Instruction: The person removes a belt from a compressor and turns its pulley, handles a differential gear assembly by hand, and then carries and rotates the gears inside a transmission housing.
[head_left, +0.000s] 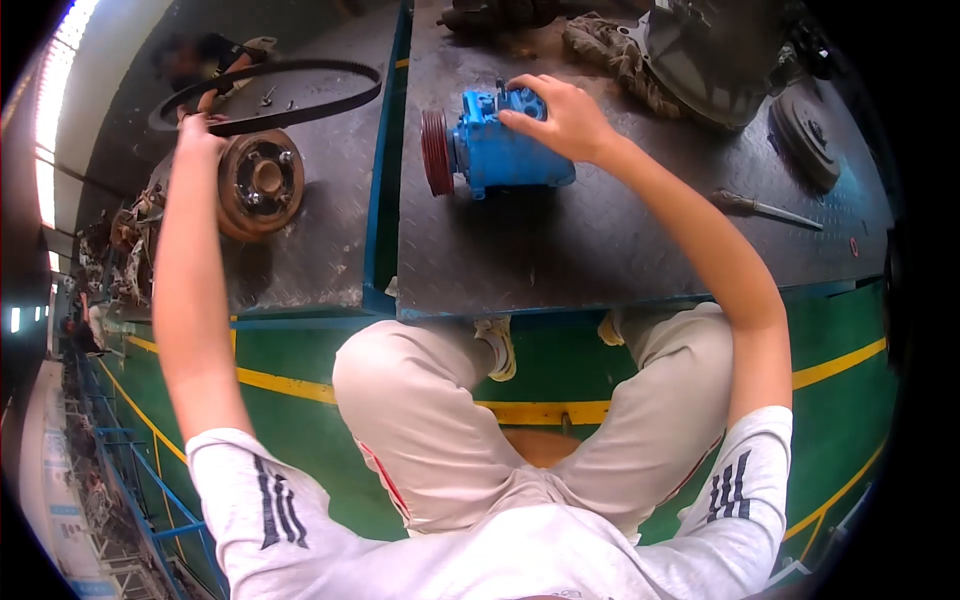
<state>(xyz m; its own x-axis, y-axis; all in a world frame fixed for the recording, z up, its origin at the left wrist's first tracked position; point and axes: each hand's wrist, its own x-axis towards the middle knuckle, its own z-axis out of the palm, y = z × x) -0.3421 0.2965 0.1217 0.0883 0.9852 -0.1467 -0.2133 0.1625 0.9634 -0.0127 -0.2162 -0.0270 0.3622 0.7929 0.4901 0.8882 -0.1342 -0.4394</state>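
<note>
My left hand [199, 133] is closed on a black ribbed drive belt [300, 115], which loops out to the right above the table. Just below that hand, a rusty round hub or drum [236, 200] stands on the left table; its studs and centre bore face me. My right hand [568, 118] grips the top of a blue air-conditioning compressor [515, 155], thumb on the near side and fingers over the top. The compressor lies on its side on the right table, its dark red grooved pulley [435, 152] pointing left. Part of its top is hidden by my fingers.
A screwdriver-like tool [770, 210] and a round disc-shaped part [805, 140] lie to the right. A large metal housing [710, 60] and a grey rag [620, 65] are behind. A gap separates the tables [640, 250]. Another person [215, 60] is at the far left.
</note>
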